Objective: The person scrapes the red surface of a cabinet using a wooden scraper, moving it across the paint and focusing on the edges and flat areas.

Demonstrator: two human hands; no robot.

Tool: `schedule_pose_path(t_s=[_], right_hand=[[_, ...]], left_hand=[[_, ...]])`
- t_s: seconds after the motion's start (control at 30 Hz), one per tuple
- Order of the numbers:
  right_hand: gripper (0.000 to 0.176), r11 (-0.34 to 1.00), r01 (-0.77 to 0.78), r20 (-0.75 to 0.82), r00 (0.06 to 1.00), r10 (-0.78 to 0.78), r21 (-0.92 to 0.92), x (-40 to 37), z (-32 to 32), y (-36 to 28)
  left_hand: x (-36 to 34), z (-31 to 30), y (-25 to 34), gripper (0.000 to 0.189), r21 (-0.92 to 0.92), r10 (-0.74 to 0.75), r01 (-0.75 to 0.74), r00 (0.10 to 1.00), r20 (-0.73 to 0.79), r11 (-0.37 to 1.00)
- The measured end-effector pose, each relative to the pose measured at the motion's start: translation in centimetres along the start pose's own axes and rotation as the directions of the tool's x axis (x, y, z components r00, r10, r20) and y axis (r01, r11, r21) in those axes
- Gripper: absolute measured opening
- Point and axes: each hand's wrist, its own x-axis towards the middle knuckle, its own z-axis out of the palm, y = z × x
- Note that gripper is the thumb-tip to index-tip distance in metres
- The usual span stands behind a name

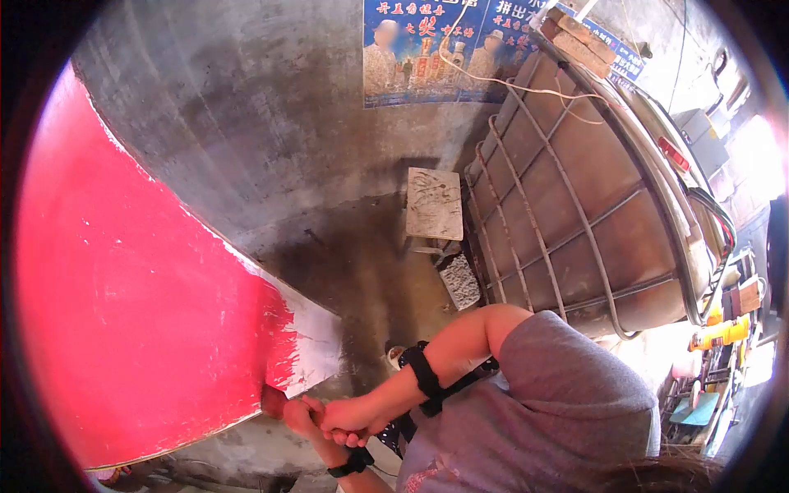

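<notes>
A large panel (pixel 156 279) fills the left side, mostly coated in glossy red, with a pale uncoated strip (pixel 316 333) at its right corner. A brush (pixel 274 402) with red on its bristles touches the panel near its lower right edge. Both hands are together at its handle: my left hand (pixel 302 416) is wrapped round it close to the bristles, and my right hand (pixel 349 417) is closed just behind. The handle is mostly hidden by the fingers. Dark bands circle both forearms.
A big caged tank (pixel 575 197) stands at the right. A small stool (pixel 434 204) is by the wall, with a speckled block (pixel 458 281) below it. Posters (pixel 431 70) hang on the grey wall. Tools and a yellow bottle (pixel 721 333) lie at the far right.
</notes>
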Motion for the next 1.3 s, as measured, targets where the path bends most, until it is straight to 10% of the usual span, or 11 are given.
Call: schedule_pose_path(t_s=[0.73, 0.83, 1.13, 1.3], right_hand=[[0.015, 0.997, -0.040, 0.031, 0.999, 0.039, 0.059, 1.9, -0.1, 0.5], [0.017, 0.998, -0.022, 0.037, 0.999, 0.021, 0.050, 2.1, -0.4, 0.4], [0.014, 0.999, -0.018, 0.090, 0.996, 0.014, 0.037, -0.9, 0.7, 0.2], [0.011, 0.999, -0.011, 0.095, 0.995, 0.008, 0.033, -0.8, 0.4, -0.1]], left_hand=[[0.2, -0.8, 1.7, 0.023, -0.064, -0.095, 0.099, 0.994, 0.052, 0.993], [0.4, -0.6, 0.8, 0.023, 0.015, 0.076, -0.077, 0.996, 0.043, 0.997], [0.3, -1.3, 2.4, 0.021, -0.412, -0.280, 0.287, 0.957, 0.078, 0.864], [0.7, -1.2, 2.1, 0.023, 0.040, 0.063, -0.065, 0.997, 0.050, 0.997]])
